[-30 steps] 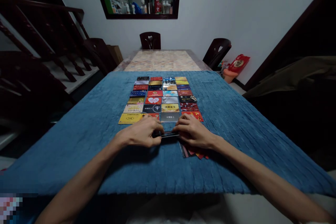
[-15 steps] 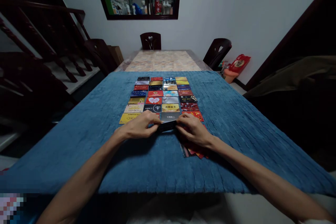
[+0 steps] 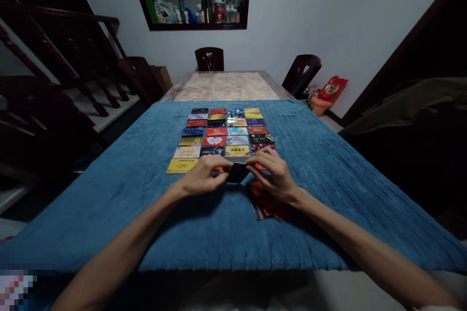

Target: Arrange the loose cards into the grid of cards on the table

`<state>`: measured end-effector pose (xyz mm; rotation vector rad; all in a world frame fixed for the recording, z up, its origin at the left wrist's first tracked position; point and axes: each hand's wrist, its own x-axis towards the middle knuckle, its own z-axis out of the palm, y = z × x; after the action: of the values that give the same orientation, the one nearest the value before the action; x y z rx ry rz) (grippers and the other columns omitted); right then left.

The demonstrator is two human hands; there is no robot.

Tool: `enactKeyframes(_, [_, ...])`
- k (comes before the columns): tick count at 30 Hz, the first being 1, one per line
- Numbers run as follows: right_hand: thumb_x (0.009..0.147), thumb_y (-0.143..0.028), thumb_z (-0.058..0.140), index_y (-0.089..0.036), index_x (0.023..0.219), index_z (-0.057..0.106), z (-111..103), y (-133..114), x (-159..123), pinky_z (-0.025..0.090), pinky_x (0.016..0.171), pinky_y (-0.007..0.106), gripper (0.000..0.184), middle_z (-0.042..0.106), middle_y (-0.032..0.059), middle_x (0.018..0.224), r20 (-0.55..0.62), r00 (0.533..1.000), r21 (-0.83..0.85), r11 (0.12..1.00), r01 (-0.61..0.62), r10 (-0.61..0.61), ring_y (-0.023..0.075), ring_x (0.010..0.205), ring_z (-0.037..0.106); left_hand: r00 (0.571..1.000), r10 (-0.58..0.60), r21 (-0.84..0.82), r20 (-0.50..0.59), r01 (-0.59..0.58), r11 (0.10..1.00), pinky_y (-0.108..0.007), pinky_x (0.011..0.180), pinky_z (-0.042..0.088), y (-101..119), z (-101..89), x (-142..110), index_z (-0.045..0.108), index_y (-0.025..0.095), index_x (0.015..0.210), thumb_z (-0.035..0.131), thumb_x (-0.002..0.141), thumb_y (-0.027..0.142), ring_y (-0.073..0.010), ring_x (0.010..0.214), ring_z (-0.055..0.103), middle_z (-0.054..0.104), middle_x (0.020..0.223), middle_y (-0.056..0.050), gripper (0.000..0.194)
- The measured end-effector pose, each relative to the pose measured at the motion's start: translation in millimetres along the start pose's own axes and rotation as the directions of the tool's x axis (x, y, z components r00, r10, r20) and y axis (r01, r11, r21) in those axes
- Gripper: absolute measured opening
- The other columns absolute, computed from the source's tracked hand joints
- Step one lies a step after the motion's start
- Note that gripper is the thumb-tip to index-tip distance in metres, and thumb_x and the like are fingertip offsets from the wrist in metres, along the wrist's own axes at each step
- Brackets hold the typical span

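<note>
A black card is held tilted above the blue cloth, its print not readable. My left hand pinches its left edge between thumb and fingers. At its right edge, my right hand grips it the same way. Beyond the hands, several cards lie face up in a grid of four-wide rows, among them a gold card and a yellow card at the near left. Beneath my right hand is a loose fan of red cards, partly covered by that hand.
The blue cloth covers the near part of the table, and a patterned tabletop shows past it. Dark wooden chairs stand around the far end. A red bag and an orange bin are on the floor at right.
The black card has tipped so that more of its face shows, and it sits slightly further right. Both hands have shifted a little to the right with it.
</note>
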<state>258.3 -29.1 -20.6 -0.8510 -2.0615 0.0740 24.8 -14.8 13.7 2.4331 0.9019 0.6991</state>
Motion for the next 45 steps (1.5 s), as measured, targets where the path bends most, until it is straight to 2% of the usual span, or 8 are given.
enactKeyframes(5, [0.096,-0.023,0.058,-0.02,0.092,0.069,2,-2,5,0.044,0.076,0.036,0.012,0.069,0.0045,0.08,-0.118,0.978,-0.122,0.98,0.155,-0.17,0.0207,0.082,0.054,0.986,0.068,-0.038,-0.149,-0.074,0.996,-0.029,0.078,0.053,2,8.6,0,0.072,0.015,0.104,0.065,0.084,0.02,-0.0168,0.085,0.067,0.074,0.094,-0.006,0.022])
enactKeyframes(11, [0.097,-0.023,0.057,-0.021,0.095,0.068,4,-6,6,0.043,0.077,0.036,0.011,0.07,0.0031,0.08,-0.072,0.976,-0.138,0.971,0.193,-0.204,0.02,0.081,0.053,0.966,0.118,-0.011,-0.231,-0.124,0.992,-0.03,0.077,0.051,1,20.6,2,0.074,0.016,0.095,0.065,0.088,0.019,-0.0179,0.084,0.067,0.075,0.089,-0.007,0.011])
enactKeyframes(18, [0.091,-0.023,0.063,-0.018,0.102,0.065,8,1,-5,0.043,0.077,0.037,0.012,0.069,0.0051,0.085,0.059,0.996,-0.011,0.998,0.067,-0.066,0.0219,0.086,0.053,0.969,0.078,-0.006,-0.236,-0.081,0.997,-0.029,0.073,0.049,-4,19.8,-1,0.074,0.015,0.089,0.065,0.087,0.016,-0.0165,0.077,0.064,0.073,0.083,-0.006,0.009])
enactKeyframes(22, [0.088,-0.021,0.065,-0.019,0.089,0.064,15,6,-11,0.043,0.079,0.039,0.002,0.069,0.0061,0.089,0.212,0.977,0.019,1.0,0.005,-0.009,0.0231,0.09,0.051,0.968,0.057,-0.008,-0.244,-0.06,0.998,-0.028,0.071,0.048,-4,17.7,-3,0.072,0.015,0.084,0.064,0.085,0.016,-0.0158,0.075,0.063,0.071,0.081,-0.004,0.008])
enactKeyframes(25, [0.091,-0.02,0.061,-0.019,0.089,0.065,19,7,-13,0.044,0.08,0.039,0.004,0.069,0.0062,0.09,0.263,0.965,0.053,0.998,-0.037,0.022,0.0229,0.092,0.052,0.967,0.059,-0.007,-0.249,-0.063,0.998,-0.026,0.069,0.047,-3,16.8,-3,0.069,0.014,0.08,0.062,0.084,0.016,-0.0151,0.073,0.062,0.069,0.078,-0.004,0.009])
enactKeyframes(33, [0.09,-0.016,0.059,-0.019,0.094,0.065,15,1,-10,0.046,0.077,0.036,0.008,0.064,0.0059,0.089,0.169,0.984,0.073,0.995,-0.064,0.051,0.02,0.086,0.057,0.97,0.028,0.01,-0.241,-0.027,1.0,-0.025,0.067,0.044,-5,12.2,-3,0.061,0.015,0.074,0.055,0.076,0.013,-0.0131,0.068,0.057,0.063,0.072,-0.001,0.006])
enactKeyframes(38, [0.094,-0.018,0.056,-0.02,0.099,0.065,12,-1,-9,0.048,0.077,0.036,0.011,0.066,0.0059,0.087,0.089,0.996,0.081,0.997,-0.01,0.003,0.0207,0.086,0.057,0.988,-0.02,0.01,-0.155,0.022,1.0,-0.023,0.063,0.042,-8,10.7,-4,0.056,0.016,0.073,0.051,0.071,0.01,-0.0116,0.066,0.053,0.057,0.07,0.002,0.008])
enactKeyframes(45, [0.096,-0.021,0.054,-0.021,0.101,0.066,10,2,-11,0.044,0.078,0.038,0.014,0.069,0.0061,0.087,0.095,0.995,-0.027,0.999,0.044,-0.041,0.022,0.087,0.054,0.998,-0.013,0.073,-0.068,0.018,0.997,-0.025,0.066,0.043,-14,13.4,-5,0.061,0.016,0.083,0.054,0.07,0.01,-0.0131,0.069,0.055,0.061,0.075,0.0,0.015])
